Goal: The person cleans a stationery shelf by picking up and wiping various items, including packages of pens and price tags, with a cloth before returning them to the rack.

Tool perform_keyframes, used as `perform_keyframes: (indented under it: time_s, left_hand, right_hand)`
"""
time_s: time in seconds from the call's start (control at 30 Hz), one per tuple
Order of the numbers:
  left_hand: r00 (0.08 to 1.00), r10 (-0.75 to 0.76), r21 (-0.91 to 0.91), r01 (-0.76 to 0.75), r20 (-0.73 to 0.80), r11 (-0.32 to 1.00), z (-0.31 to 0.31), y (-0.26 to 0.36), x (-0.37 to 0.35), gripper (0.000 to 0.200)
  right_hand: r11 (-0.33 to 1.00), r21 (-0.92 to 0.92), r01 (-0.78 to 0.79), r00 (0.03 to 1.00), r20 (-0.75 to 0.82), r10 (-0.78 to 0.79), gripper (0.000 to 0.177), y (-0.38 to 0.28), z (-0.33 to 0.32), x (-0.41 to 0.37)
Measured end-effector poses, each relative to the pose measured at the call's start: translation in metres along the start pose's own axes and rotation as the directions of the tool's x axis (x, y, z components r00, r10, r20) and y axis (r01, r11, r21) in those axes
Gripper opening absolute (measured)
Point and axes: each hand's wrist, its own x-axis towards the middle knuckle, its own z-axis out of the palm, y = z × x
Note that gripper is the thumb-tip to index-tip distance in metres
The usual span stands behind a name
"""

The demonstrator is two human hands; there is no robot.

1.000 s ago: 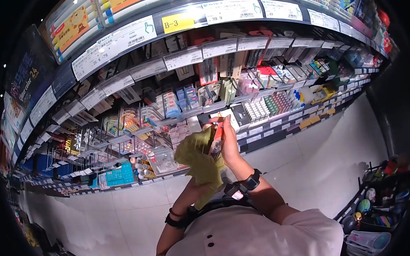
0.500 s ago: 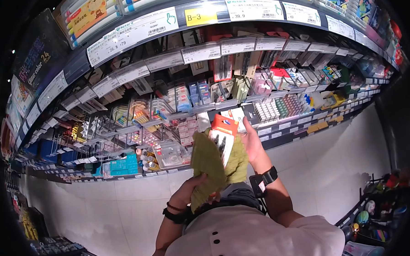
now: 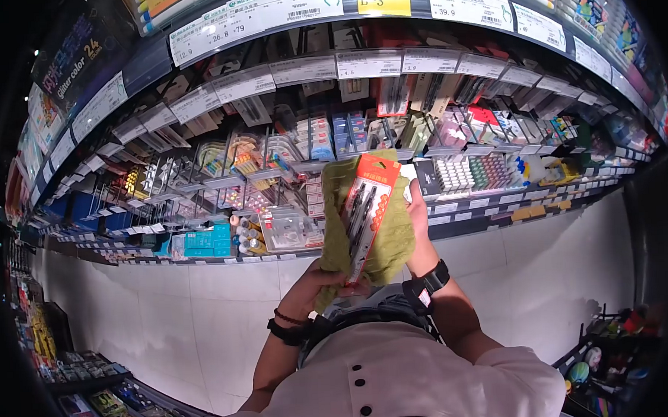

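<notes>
An olive-green cloth (image 3: 390, 239) is spread out in front of my body, held between both hands. On top of it lies a red-and-white pack of pens (image 3: 370, 207), dark pens showing in its front, tilted with its top to the right. My left hand (image 3: 318, 282) grips the lower left of the cloth near the pack's bottom end, its fingers partly hidden underneath. My right hand (image 3: 418, 214) is closed on the cloth's right edge, the thumb pointing up; the fingers behind are hidden.
Ahead stands a tiered store shelf with price labels (image 3: 369, 64), pens and erasers. Near its lower edge are a clear plastic box (image 3: 294, 231) and teal packages (image 3: 209, 242). Pale floor tiles (image 3: 234, 302) lie below. More goods (image 3: 605, 364) sit at lower right.
The cloth has been unfolded from over the pen pack, which now lies fully visible on it. My left hand has moved slightly toward the pack's lower end. The view has shifted somewhat.
</notes>
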Motion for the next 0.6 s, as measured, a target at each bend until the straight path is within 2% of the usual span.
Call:
perform_keyframes:
  time_s: [0.03,0.13,0.23,0.27,0.3,0.33,0.37,0.4,0.43,0.47,0.5,0.53,0.6]
  left_hand:
    - [1.000,0.002,0.029,-0.001,-0.025,1.000,0.001,0.001,-0.001,0.045]
    - [0.995,0.012,0.123,0.000,-0.094,0.992,0.006,0.003,-0.004,0.042]
    - [0.990,0.001,0.258,0.035,-0.141,0.966,0.009,0.001,-0.002,0.034]
    - [0.988,-0.022,0.321,0.071,-0.154,0.945,0.010,0.001,-0.002,0.030]
    - [0.985,-0.045,0.381,0.107,-0.167,0.918,0.011,0.001,-0.001,0.027]
    - [0.982,-0.054,0.446,0.132,-0.182,0.885,0.014,0.001,-0.001,0.026]
    - [0.979,-0.061,0.509,0.155,-0.197,0.847,0.019,0.000,0.001,0.025]
    - [0.975,-0.066,0.570,0.178,-0.212,0.802,0.022,0.000,0.003,0.024]
    - [0.980,0.004,0.692,0.139,-0.201,0.709,0.021,-0.003,0.006,0.027]
    - [0.983,0.013,0.712,0.125,-0.185,0.691,0.016,-0.007,0.008,0.027]
    - [0.986,0.023,0.731,0.109,-0.168,0.674,0.010,-0.012,0.009,0.028]
    - [0.988,0.032,0.749,0.094,-0.152,0.656,0.009,-0.012,0.009,0.029]
    - [0.980,-0.010,0.767,0.160,-0.197,0.622,0.013,-0.012,0.007,0.026]
  right_hand:
    - [0.999,0.038,0.005,0.999,0.042,-0.006,0.061,0.000,-0.006,0.003]
    - [0.997,-0.049,0.066,0.996,0.057,-0.063,0.061,0.003,-0.009,0.008]
    - [0.883,-0.350,0.312,0.931,-0.070,-0.357,0.058,0.012,0.009,0.016]
    - [0.485,-0.757,0.438,0.764,0.029,-0.645,0.046,0.007,-0.010,0.037]
    - [0.339,-0.828,0.447,0.732,0.120,-0.671,0.039,0.002,-0.032,0.040]
    - [0.184,-0.875,0.448,0.699,0.214,-0.682,0.033,0.007,-0.012,0.035]
    - [0.201,-0.850,0.488,0.648,0.198,-0.736,0.024,0.009,-0.006,0.036]
    - [0.162,-0.879,0.449,0.632,0.184,-0.753,0.024,0.007,-0.010,0.036]
    - [0.125,-0.905,0.406,0.616,0.171,-0.769,0.026,0.005,-0.012,0.035]
    - [0.088,-0.929,0.361,0.600,0.159,-0.784,0.029,0.004,-0.012,0.035]
    - [0.049,-0.955,0.293,0.533,0.121,-0.837,0.040,0.005,-0.011,0.036]
    - [0.005,-0.970,0.242,0.528,0.127,-0.840,0.044,0.002,-0.015,0.037]
    - [-0.080,-0.988,0.136,0.517,0.139,-0.845,0.051,-0.007,-0.029,0.036]
